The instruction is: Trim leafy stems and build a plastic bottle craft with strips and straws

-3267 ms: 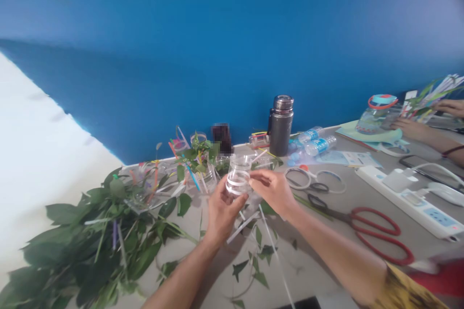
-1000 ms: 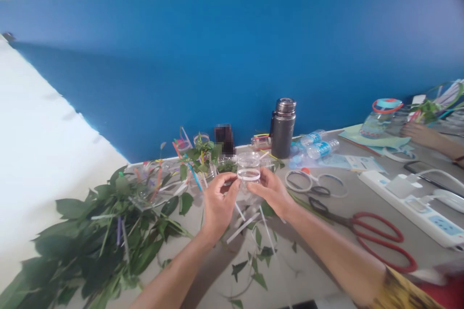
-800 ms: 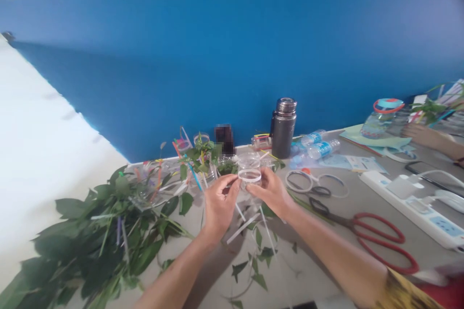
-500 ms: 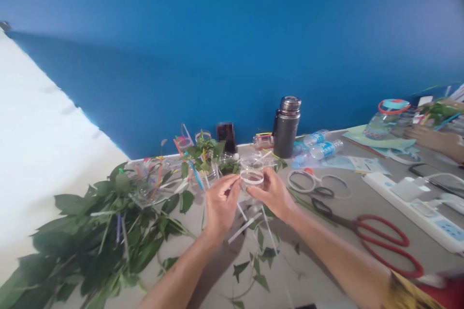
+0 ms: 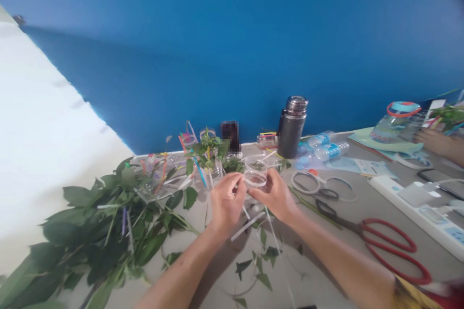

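Note:
A clear plastic cup (image 5: 255, 163) is held up over the middle of the table, with a narrow white strip (image 5: 255, 184) looped around it. My right hand (image 5: 278, 199) grips the cup from the right, thumb toward the near side. At the loop's left side, my left hand (image 5: 227, 203) pinches the strip between thumb and fingertips; the exact pinch point is partly hidden. Below the hands lie loose white strips (image 5: 248, 226) and a thin vine with small ivy leaves (image 5: 264, 280).
Leafy branches (image 5: 90, 231) cover the left side. Behind stand a jar of cuttings (image 5: 209, 154) and a dark thermos (image 5: 292, 128). Rightward lie rolls of white tape (image 5: 305, 182), red-handled scissors (image 5: 391, 236), plastic bottles (image 5: 330, 150) and a power strip (image 5: 416, 215). Another person's hand (image 5: 437, 141) shows far right.
The view has shifted slightly, so everything sits a little further right. My left hand has turned slightly, its fingers more curled at the strip. Both hands keep their hold.

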The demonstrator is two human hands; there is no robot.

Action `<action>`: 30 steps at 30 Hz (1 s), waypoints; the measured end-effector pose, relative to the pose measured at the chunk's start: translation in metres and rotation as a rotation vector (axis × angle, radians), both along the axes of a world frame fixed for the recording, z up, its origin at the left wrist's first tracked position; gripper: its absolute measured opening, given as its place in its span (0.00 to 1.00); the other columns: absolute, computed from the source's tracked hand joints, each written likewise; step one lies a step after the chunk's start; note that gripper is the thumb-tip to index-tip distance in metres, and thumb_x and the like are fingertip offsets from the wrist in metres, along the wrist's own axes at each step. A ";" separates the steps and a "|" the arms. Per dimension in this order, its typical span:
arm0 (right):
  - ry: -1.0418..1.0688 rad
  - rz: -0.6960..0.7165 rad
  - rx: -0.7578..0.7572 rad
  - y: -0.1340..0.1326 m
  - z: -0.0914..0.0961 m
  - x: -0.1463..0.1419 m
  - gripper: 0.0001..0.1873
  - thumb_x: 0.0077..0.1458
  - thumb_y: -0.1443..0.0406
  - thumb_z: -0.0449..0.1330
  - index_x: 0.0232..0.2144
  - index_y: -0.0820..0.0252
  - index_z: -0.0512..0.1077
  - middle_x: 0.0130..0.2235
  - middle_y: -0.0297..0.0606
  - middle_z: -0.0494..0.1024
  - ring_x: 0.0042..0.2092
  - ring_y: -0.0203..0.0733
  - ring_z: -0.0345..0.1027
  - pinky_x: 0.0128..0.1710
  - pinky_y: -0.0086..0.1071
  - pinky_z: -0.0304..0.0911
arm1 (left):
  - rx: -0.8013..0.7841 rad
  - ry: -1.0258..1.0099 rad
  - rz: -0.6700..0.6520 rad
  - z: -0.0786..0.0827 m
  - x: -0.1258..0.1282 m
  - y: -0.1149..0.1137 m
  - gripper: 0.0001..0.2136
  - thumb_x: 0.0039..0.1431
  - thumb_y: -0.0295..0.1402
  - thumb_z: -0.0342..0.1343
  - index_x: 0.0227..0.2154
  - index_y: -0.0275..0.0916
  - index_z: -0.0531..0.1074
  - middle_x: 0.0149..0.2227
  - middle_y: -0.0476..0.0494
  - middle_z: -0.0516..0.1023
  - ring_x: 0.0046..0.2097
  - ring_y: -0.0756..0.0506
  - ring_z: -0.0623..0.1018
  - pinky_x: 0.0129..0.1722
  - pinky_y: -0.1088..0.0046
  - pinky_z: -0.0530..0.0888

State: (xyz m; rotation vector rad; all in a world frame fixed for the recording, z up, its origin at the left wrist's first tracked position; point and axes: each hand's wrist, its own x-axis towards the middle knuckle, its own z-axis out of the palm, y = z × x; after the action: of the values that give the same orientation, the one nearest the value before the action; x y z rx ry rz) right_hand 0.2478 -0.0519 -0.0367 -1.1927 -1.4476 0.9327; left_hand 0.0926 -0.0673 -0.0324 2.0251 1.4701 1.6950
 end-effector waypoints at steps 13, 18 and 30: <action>0.109 0.083 -0.072 0.003 -0.002 0.002 0.21 0.43 0.56 0.71 0.37 0.56 0.69 0.37 0.36 0.79 0.40 0.48 0.74 0.39 0.38 0.66 | -0.003 -0.010 -0.069 -0.001 -0.005 -0.002 0.10 0.69 0.34 0.55 0.38 0.41 0.81 0.40 0.42 0.85 0.41 0.44 0.83 0.44 0.68 0.78; 0.108 0.083 -0.088 0.000 -0.002 0.000 0.21 0.43 0.57 0.71 0.36 0.56 0.68 0.37 0.36 0.79 0.39 0.47 0.73 0.38 0.38 0.67 | 0.032 0.042 -0.017 -0.001 -0.005 -0.002 0.10 0.69 0.33 0.53 0.37 0.40 0.80 0.39 0.41 0.84 0.40 0.44 0.83 0.42 0.69 0.77; 0.176 0.132 -0.112 0.003 -0.005 0.003 0.22 0.44 0.56 0.72 0.38 0.56 0.69 0.38 0.37 0.80 0.41 0.48 0.74 0.40 0.38 0.67 | 0.013 0.020 -0.079 -0.001 -0.007 -0.002 0.10 0.69 0.34 0.55 0.40 0.42 0.81 0.41 0.42 0.85 0.43 0.43 0.83 0.46 0.66 0.78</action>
State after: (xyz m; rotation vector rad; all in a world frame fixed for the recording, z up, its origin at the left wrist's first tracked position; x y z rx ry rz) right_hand 0.2509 -0.0487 -0.0419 -1.0760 -1.3598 1.1925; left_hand 0.0859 -0.0696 -0.0335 2.0839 1.3687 1.6625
